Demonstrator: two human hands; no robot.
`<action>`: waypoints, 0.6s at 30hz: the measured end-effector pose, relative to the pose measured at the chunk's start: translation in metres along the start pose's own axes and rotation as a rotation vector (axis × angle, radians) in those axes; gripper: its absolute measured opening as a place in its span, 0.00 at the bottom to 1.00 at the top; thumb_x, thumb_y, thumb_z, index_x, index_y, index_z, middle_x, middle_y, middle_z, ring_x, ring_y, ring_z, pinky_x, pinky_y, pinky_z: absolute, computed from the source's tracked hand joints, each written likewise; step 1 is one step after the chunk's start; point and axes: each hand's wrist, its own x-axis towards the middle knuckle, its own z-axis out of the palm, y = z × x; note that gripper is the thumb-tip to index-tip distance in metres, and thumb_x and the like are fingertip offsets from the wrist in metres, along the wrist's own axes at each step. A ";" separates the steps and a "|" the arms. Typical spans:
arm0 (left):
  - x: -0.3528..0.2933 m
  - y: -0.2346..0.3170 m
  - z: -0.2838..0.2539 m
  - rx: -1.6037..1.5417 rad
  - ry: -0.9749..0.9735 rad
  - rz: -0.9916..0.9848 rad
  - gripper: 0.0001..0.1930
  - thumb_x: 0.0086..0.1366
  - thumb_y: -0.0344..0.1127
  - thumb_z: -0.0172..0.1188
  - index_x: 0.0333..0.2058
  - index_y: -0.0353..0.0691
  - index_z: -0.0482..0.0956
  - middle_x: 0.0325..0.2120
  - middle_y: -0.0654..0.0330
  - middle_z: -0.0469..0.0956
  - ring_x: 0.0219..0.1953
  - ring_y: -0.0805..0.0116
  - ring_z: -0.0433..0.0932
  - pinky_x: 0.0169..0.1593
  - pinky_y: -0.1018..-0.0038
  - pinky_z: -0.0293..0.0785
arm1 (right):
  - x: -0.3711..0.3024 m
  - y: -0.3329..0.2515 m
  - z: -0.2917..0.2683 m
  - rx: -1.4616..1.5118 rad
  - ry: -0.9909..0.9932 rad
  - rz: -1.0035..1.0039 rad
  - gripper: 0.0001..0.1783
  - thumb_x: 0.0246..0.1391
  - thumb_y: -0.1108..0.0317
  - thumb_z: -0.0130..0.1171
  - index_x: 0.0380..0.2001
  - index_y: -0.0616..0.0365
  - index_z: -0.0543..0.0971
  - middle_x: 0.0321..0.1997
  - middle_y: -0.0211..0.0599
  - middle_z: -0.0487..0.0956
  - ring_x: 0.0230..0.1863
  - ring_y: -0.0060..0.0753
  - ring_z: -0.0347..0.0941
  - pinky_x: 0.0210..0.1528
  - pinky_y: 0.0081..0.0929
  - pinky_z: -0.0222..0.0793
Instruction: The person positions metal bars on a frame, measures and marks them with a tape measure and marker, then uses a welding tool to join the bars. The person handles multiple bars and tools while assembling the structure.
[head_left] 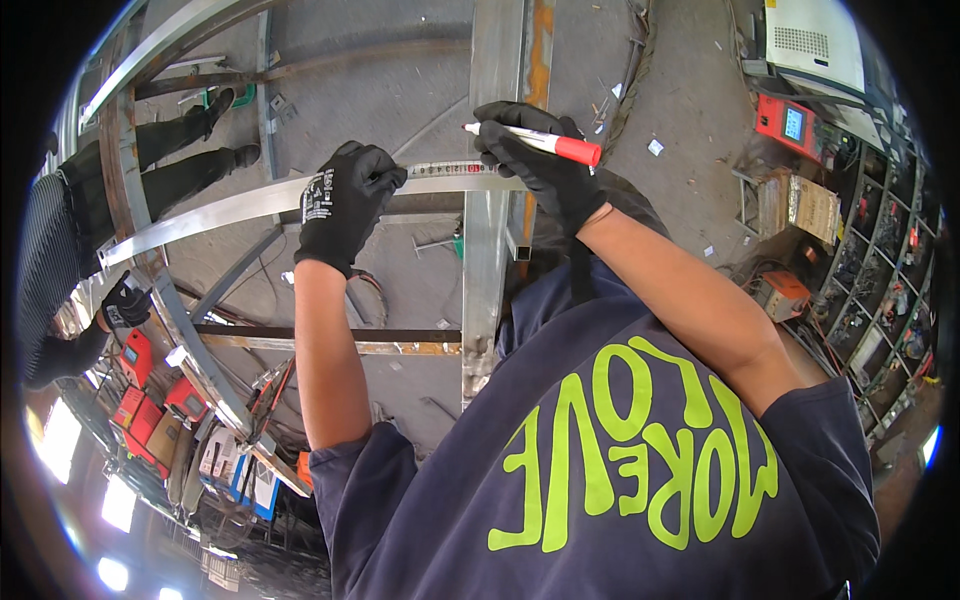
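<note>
Lime lettering [632, 482] on shirt [640, 560], numerals [440, 170] on tape [455, 168]

Left head fisheye: looks steeply down from above the galvanized square tube [484, 290], close range; wide field takes in floor [690, 60] either side of it.

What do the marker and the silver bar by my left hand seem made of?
Marker: probably plastic, smooth and glossy in white and red. Silver bar: metal, apparently unpainted, given its greyish sheen; whether steel or aluminium, I can't tell.

Red/wht marker [548, 143], tip to L, held nr tape measure [443, 170] stretched along silver metal bar [235, 206].
</note>
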 end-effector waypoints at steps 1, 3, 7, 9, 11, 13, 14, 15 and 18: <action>0.000 -0.002 0.000 -0.001 0.001 0.009 0.09 0.63 0.39 0.69 0.35 0.39 0.86 0.33 0.52 0.81 0.37 0.50 0.82 0.42 0.58 0.76 | -0.002 -0.002 0.001 -0.044 0.013 0.011 0.13 0.64 0.63 0.70 0.46 0.58 0.82 0.29 0.25 0.81 0.27 0.12 0.73 0.29 0.15 0.66; -0.001 -0.005 0.002 -0.020 -0.001 0.023 0.09 0.63 0.40 0.69 0.35 0.40 0.85 0.33 0.52 0.81 0.37 0.50 0.82 0.42 0.58 0.76 | -0.004 0.004 -0.003 -0.144 0.050 0.016 0.11 0.64 0.64 0.69 0.44 0.56 0.82 0.30 0.26 0.82 0.26 0.13 0.74 0.27 0.16 0.67; 0.001 -0.009 0.001 -0.030 -0.014 0.028 0.09 0.63 0.39 0.70 0.35 0.40 0.85 0.33 0.52 0.81 0.36 0.50 0.81 0.41 0.59 0.76 | 0.005 0.014 -0.013 -0.044 -0.028 0.092 0.10 0.64 0.63 0.69 0.41 0.56 0.81 0.29 0.28 0.82 0.25 0.15 0.74 0.26 0.17 0.68; 0.001 -0.009 0.001 -0.049 -0.028 0.008 0.09 0.63 0.39 0.70 0.35 0.40 0.85 0.33 0.52 0.81 0.36 0.50 0.81 0.41 0.59 0.76 | 0.007 0.019 -0.014 -0.075 -0.060 0.111 0.10 0.64 0.63 0.69 0.40 0.56 0.81 0.28 0.28 0.81 0.25 0.15 0.74 0.26 0.18 0.68; 0.001 -0.007 0.000 -0.069 -0.040 -0.019 0.09 0.63 0.39 0.70 0.35 0.40 0.85 0.33 0.52 0.80 0.36 0.50 0.81 0.41 0.59 0.75 | 0.009 0.023 -0.016 -0.123 -0.067 0.099 0.10 0.64 0.62 0.69 0.39 0.56 0.81 0.28 0.28 0.81 0.25 0.16 0.74 0.26 0.19 0.69; 0.001 -0.011 0.003 -0.031 -0.016 0.017 0.10 0.64 0.38 0.71 0.35 0.38 0.84 0.32 0.53 0.79 0.34 0.54 0.80 0.41 0.62 0.75 | 0.010 0.027 -0.017 -0.124 -0.074 0.088 0.11 0.63 0.62 0.70 0.38 0.56 0.81 0.28 0.28 0.81 0.25 0.16 0.73 0.26 0.19 0.69; 0.001 -0.012 0.004 -0.012 -0.004 0.034 0.10 0.64 0.38 0.71 0.34 0.36 0.84 0.31 0.53 0.79 0.34 0.56 0.79 0.41 0.63 0.74 | 0.011 0.028 -0.018 -0.163 -0.067 0.080 0.11 0.63 0.61 0.70 0.38 0.56 0.81 0.28 0.28 0.81 0.25 0.16 0.73 0.27 0.19 0.69; 0.000 -0.011 0.004 -0.022 -0.008 0.021 0.11 0.64 0.38 0.71 0.34 0.36 0.84 0.32 0.53 0.79 0.34 0.56 0.79 0.41 0.63 0.74 | 0.011 0.029 -0.017 -0.202 -0.058 0.071 0.11 0.63 0.61 0.70 0.38 0.56 0.81 0.28 0.28 0.81 0.25 0.16 0.73 0.27 0.19 0.69; -0.001 -0.006 0.001 -0.041 -0.020 -0.011 0.11 0.64 0.39 0.71 0.35 0.37 0.84 0.32 0.53 0.79 0.35 0.54 0.80 0.41 0.62 0.75 | 0.011 0.032 -0.019 -0.241 -0.061 0.047 0.11 0.63 0.61 0.71 0.37 0.56 0.81 0.27 0.27 0.80 0.25 0.16 0.73 0.27 0.19 0.69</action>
